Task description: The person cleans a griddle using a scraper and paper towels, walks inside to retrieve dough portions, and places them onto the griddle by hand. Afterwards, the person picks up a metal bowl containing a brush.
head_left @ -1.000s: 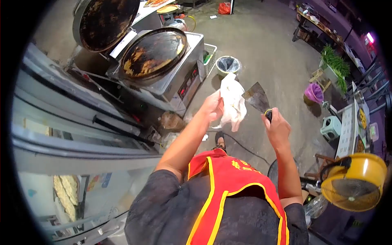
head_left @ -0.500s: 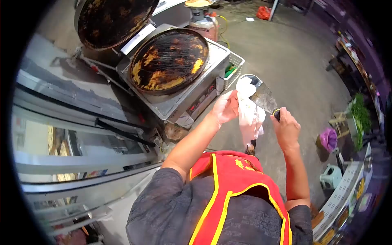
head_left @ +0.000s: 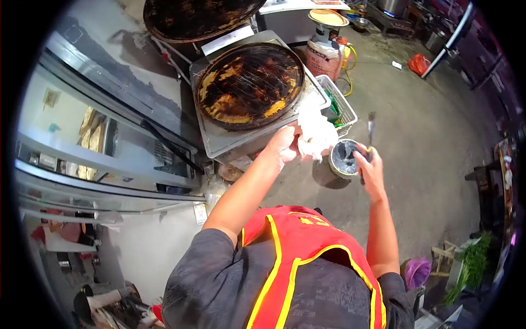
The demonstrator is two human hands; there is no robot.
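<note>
A crumpled white cloth [head_left: 316, 136] is gripped in my left hand [head_left: 284, 143], close to the front right corner of the griddle's steel housing. My right hand [head_left: 370, 169] is closed around the dark handle of a scraper [head_left: 371, 131], whose blade points up and shows nearly edge-on. Ahead and to the left lies the round griddle [head_left: 249, 85], its surface dark with yellow-brown patches. Its blackened lid [head_left: 200, 16] stands raised behind it. A lined bin [head_left: 345, 157] is on the floor between my hands, partly covered by my right fingers.
Right of the griddle stands a white basket [head_left: 342, 104] with green items. Behind it is a gas cylinder [head_left: 324, 55] with a yellow hose. Glass doors [head_left: 109, 189] line the left side. A purple bin [head_left: 417, 272] and leafy greens [head_left: 472, 266] are at lower right.
The view has swung right, and the griddle now lies nearer the middle. The scraper has turned from slanting leftward to upright. The cloth has come up beside the griddle housing, still in my left hand.
</note>
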